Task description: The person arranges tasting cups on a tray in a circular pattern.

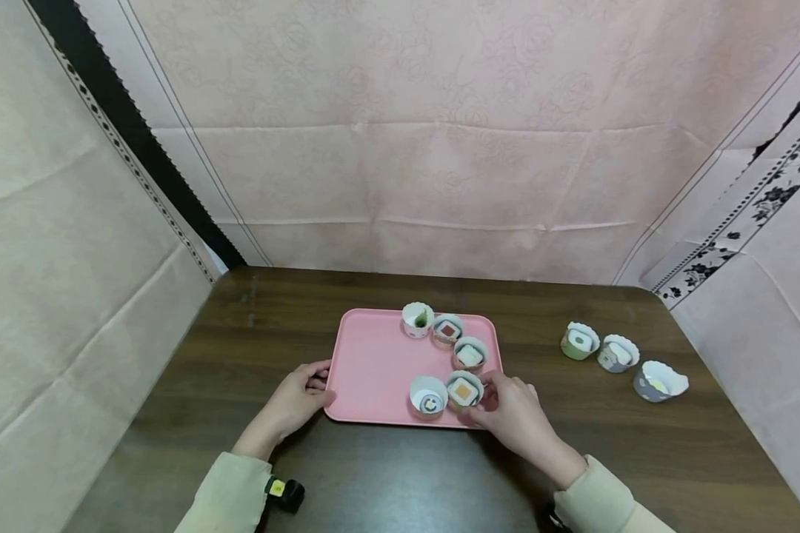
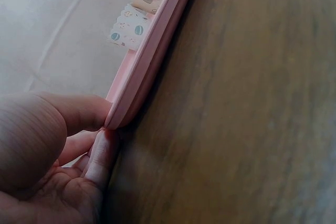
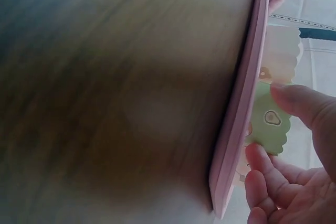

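Note:
A pink tray (image 1: 373, 363) lies on the table, and my left hand (image 1: 301, 400) pinches its left edge near the front corner between thumb and fingers. At the tray's front right, my right hand (image 1: 512, 411) holds a green paper cup (image 3: 270, 119) with an avocado print, thumb on one side and fingers on the other. A small block with an orange square (image 1: 464, 391) sits in that cup. Just left of it stands a pale cup (image 1: 428, 397) with a round face-like piece inside. Further back on the tray are a white cup (image 1: 415, 320), a cup with a dark red square (image 1: 447, 329) and another pale-rimmed cup (image 1: 470, 354).
Right of the tray, a green cup (image 1: 579, 340), a grey-blue cup (image 1: 618, 354) and a grey cup with a wide lip (image 1: 658, 382) stand on the brown wooden table (image 1: 387, 474). Pale cloth (image 1: 407, 170) hangs behind the table and at both sides.

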Demonstrator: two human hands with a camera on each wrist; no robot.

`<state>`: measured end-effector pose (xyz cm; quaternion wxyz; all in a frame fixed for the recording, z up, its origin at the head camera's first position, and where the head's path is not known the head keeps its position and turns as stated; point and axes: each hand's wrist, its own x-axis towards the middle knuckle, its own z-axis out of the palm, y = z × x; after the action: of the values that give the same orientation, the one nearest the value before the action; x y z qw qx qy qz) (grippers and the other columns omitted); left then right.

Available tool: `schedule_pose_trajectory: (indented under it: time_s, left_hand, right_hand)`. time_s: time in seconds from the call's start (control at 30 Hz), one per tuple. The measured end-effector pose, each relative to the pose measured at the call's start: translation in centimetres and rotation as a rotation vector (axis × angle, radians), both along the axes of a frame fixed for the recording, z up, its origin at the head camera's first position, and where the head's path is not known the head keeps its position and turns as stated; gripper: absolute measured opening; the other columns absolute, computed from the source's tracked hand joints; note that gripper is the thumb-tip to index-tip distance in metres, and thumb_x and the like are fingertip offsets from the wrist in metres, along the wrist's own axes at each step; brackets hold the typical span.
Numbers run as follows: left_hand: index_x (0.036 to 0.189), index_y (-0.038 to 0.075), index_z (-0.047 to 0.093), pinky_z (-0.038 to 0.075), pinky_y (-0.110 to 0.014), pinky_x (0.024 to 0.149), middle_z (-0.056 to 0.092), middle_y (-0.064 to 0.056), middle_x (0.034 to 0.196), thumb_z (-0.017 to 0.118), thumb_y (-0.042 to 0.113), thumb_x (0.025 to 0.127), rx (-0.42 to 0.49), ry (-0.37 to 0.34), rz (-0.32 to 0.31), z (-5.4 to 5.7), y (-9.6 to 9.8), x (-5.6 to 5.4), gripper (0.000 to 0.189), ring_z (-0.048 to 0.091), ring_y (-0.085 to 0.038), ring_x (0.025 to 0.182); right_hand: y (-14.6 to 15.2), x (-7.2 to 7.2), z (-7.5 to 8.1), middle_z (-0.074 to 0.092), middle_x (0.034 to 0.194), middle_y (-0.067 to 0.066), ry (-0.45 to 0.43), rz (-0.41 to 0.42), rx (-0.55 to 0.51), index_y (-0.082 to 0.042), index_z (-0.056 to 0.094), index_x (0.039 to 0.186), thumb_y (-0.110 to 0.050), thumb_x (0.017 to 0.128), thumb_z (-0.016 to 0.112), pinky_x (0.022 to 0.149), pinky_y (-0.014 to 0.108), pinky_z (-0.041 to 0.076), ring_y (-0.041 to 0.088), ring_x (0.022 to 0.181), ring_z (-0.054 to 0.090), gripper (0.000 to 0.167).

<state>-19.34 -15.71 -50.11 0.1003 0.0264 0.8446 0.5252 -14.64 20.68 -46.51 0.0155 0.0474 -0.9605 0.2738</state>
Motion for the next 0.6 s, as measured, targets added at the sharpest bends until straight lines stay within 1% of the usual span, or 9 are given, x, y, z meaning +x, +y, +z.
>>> schedule_pose_trajectory:
  time_s: [0.1, 0.2, 0.3, 0.37, 0.43, 0.5, 0.6]
  left_hand:
    - [0.137, 0.006, 0.052, 0.052, -0.030, 0.074, 0.052, -0.010, 0.115, 0.071, 0.003, 0.085, 0.004, -0.001, -0.002, 0.1, -0.1, 0.0, 0.056, 0.057, -0.022, 0.095]
    - [0.137, 0.006, 0.052, 0.051, -0.029, 0.074, 0.052, -0.010, 0.114, 0.071, 0.003, 0.085, 0.016, -0.005, -0.006, 0.1, -0.1, 0.1, 0.056, 0.057, -0.021, 0.095]
    - [0.137, 0.005, 0.051, 0.052, -0.029, 0.074, 0.052, -0.011, 0.114, 0.071, 0.003, 0.085, 0.025, -0.002, -0.014, 0.1, -0.2, 0.1, 0.056, 0.057, -0.022, 0.095]
    - [0.137, 0.004, 0.051, 0.051, -0.029, 0.074, 0.052, -0.012, 0.114, 0.070, 0.003, 0.085, 0.026, 0.002, -0.020, 0.2, -0.2, 0.1, 0.055, 0.057, -0.022, 0.095]
    - [0.137, 0.004, 0.051, 0.052, -0.029, 0.074, 0.052, -0.012, 0.114, 0.071, 0.003, 0.085, 0.026, 0.002, -0.017, 0.2, -0.1, 0.1, 0.055, 0.057, -0.022, 0.095]
    - [0.137, 0.005, 0.052, 0.052, -0.029, 0.075, 0.052, -0.012, 0.114, 0.071, 0.003, 0.085, 0.020, 0.004, -0.020, 0.3, 0.0, 0.1, 0.055, 0.057, -0.022, 0.095]
    - [0.137, 0.007, 0.053, 0.052, -0.030, 0.075, 0.053, -0.010, 0.114, 0.071, 0.004, 0.085, 0.007, 0.001, -0.008, 0.1, -0.1, 0.1, 0.055, 0.057, -0.021, 0.095]
  right_hand:
    - [0.1, 0.0, 0.0, 0.058, 0.072, -0.005, -0.021, 0.003, -0.013, -0.012, 0.063, 0.098, -0.036, 0.070, 0.086, 0.073, 0.037, 0.030, 0.013, 0.072, 0.050, 0.044]
    - [0.4, 0.0, 0.3, 0.061, 0.077, -0.004, -0.031, 0.013, -0.052, -0.011, 0.063, 0.103, -0.038, 0.070, 0.086, 0.074, 0.035, 0.038, 0.014, 0.075, 0.053, 0.049]
    - [1.3, 0.2, 0.7, 0.063, 0.086, -0.001, -0.020, 0.038, -0.111, -0.010, 0.062, 0.110, -0.041, 0.071, 0.085, 0.073, 0.035, 0.046, 0.016, 0.081, 0.057, 0.055]
    - [2.5, 0.3, 1.0, 0.065, 0.093, 0.001, 0.011, 0.053, -0.140, -0.010, 0.061, 0.115, -0.043, 0.074, 0.083, 0.075, 0.037, 0.050, 0.017, 0.085, 0.060, 0.057]
    - [4.2, 0.3, 1.1, 0.066, 0.098, 0.003, 0.063, 0.053, -0.152, -0.010, 0.061, 0.117, -0.043, 0.076, 0.081, 0.077, 0.040, 0.050, 0.019, 0.089, 0.061, 0.056]
    - [6.3, 0.2, 1.1, 0.066, 0.103, 0.006, 0.127, 0.035, -0.146, -0.011, 0.060, 0.119, -0.043, 0.078, 0.080, 0.080, 0.044, 0.049, 0.022, 0.093, 0.062, 0.056]
    - [9.6, -0.1, 1.1, 0.065, 0.109, 0.011, 0.215, -0.022, -0.121, -0.008, 0.058, 0.122, -0.043, 0.079, 0.079, 0.084, 0.048, 0.045, 0.027, 0.099, 0.060, 0.059]
